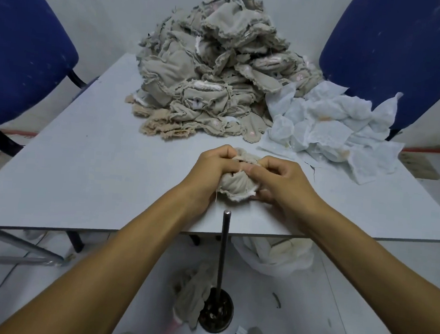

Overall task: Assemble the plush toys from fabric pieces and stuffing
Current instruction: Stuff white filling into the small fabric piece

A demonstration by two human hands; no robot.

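Soft even light, edges warped

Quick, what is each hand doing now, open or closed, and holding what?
Left hand: closed, gripping the beige fabric piece.
Right hand: closed, pinching the same beige fabric piece.

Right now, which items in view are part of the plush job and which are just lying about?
In the job:
- fabric piece, gripped by left hand and right hand
- pile of beige fabric pieces
- metal rod on a stand
- white backing sheets

Lying about:
- two blue chairs
- fabric scrap on the floor
- white bag under the table
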